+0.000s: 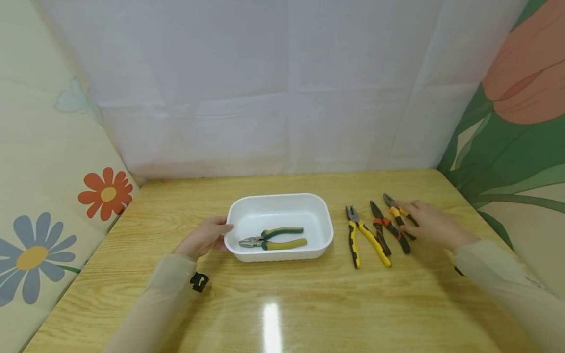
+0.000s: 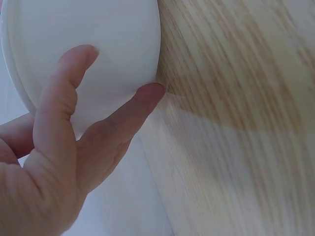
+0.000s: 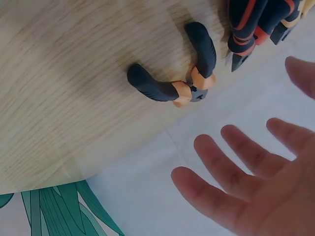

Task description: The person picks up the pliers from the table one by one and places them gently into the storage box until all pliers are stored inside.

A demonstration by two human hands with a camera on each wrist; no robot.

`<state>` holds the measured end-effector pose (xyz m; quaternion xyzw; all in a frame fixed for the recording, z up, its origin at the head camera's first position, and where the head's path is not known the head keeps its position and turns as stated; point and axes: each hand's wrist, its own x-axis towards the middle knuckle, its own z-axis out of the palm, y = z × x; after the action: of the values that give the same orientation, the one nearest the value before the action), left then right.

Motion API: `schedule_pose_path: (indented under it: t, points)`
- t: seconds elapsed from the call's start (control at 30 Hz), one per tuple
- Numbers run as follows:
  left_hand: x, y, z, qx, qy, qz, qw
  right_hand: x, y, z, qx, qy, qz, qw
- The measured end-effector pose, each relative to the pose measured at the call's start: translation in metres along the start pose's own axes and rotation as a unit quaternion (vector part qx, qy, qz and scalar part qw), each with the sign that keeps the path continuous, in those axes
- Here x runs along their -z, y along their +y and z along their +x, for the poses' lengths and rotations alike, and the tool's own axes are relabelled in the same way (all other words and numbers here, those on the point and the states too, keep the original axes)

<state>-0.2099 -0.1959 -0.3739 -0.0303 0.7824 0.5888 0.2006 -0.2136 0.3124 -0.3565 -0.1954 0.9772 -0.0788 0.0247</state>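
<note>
My left hand [image 1: 203, 239] holds the left end of a white plastic box [image 1: 325, 228], thumb over the rim and fingers along the outer wall. In the left wrist view this hand [image 2: 64, 147] lies against the box wall [image 2: 123, 44]. Inside the box lie pliers with green and yellow handles [image 1: 284, 244]. At the right, my right hand [image 1: 434, 223] hovers over the rightmost pliers [image 1: 390, 200], which have black and orange handles and are partly covered in the head view. The right wrist view shows that hand [image 3: 251, 187] with spread fingers, apart from these pliers [image 3: 202, 51].
Between the box and my right hand lie yellow-and-black pliers [image 1: 372, 239] and black-and-red long-nose pliers [image 1: 377, 215] on the wooden table [image 1: 229, 309]. A white cloth [image 1: 282, 98] hangs behind. Flower-patterned panels [image 1: 48, 162] stand at both sides.
</note>
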Motion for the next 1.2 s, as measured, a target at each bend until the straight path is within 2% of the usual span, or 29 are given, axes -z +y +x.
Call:
schedule_pose_path:
  t: [0.57, 0.93, 1.2]
  points:
    - [-0.001, 0.001, 0.0, 0.001, 0.001, 0.006, 1.0, -0.009, 0.014, 0.009, -0.033, -0.023, 0.023, 0.999]
    - [-0.001, 0.002, 0.0, 0.001, 0.001, 0.005, 1.0, -0.015, 0.024, 0.016, -0.018, -0.045, 0.057, 0.997]
    - [-0.001, 0.001, -0.001, -0.002, -0.001, 0.007, 1.0, -0.02, 0.03, 0.021, 0.003, -0.057, 0.052, 0.997]
